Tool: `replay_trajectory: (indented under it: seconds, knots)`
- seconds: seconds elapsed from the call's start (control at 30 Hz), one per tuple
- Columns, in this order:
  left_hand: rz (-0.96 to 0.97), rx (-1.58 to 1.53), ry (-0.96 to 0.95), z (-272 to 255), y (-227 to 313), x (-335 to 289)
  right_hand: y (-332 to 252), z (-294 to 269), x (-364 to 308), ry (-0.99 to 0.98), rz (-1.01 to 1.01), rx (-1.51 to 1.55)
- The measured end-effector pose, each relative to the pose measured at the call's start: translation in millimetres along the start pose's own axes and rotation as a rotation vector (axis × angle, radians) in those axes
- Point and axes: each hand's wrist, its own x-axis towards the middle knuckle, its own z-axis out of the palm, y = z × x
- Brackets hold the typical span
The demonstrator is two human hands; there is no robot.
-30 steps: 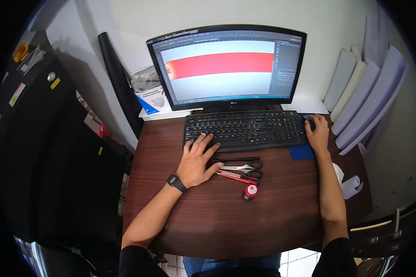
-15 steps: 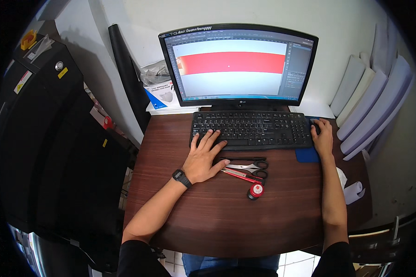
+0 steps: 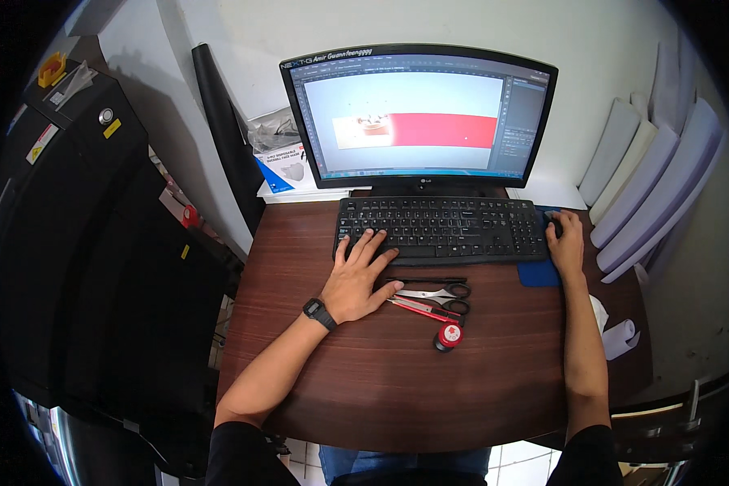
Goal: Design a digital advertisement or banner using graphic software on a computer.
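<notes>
My left hand (image 3: 355, 283) lies with spread fingers on the lower left keys of a black keyboard (image 3: 445, 229). A black digital watch (image 3: 319, 313) circles that wrist. On a blue mouse pad (image 3: 539, 274), my right hand (image 3: 569, 243) is wrapped round a dark mouse (image 3: 552, 223), mostly hidden under the fingers. Behind the keyboard stands a monitor (image 3: 419, 182) showing an image-editing window with a red banner and a pale picture at its left end. Close to my left thumb lie scissors (image 3: 429, 296), a red utility knife (image 3: 419, 307) and a black pen (image 3: 433, 280).
A small red and black round stamp (image 3: 448, 335) sits on the brown desk (image 3: 429, 389). Paper rolls (image 3: 664, 182) lean at the right wall, and a curled white sheet (image 3: 620, 339) lies below them. A face mask box (image 3: 283, 168) stands left of the monitor. A large black machine (image 3: 97, 267) fills the left side.
On the screen, the red banner has shifted right and down, so the pale picture at its left end now shows. The cursor has moved right. My hands have barely moved.
</notes>
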Motion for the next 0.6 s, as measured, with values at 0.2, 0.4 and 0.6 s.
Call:
replay_trajectory:
  seconds: [0.2,0.4,0.6]
  knots:
    - [-0.030,-0.020,0.115,0.3,0.0,-0.5,-5.2,-3.3,0.4,-0.007,-0.002,0.009]
    - [-0.119,0.025,0.181,0.6,4.4,0.4,-5.6,-4.9,0.9,-0.022,-0.001,0.012]
    - [-0.090,0.065,0.188,1.0,3.3,-1.0,-8.3,-6.1,0.8,-0.027,-0.004,0.000]
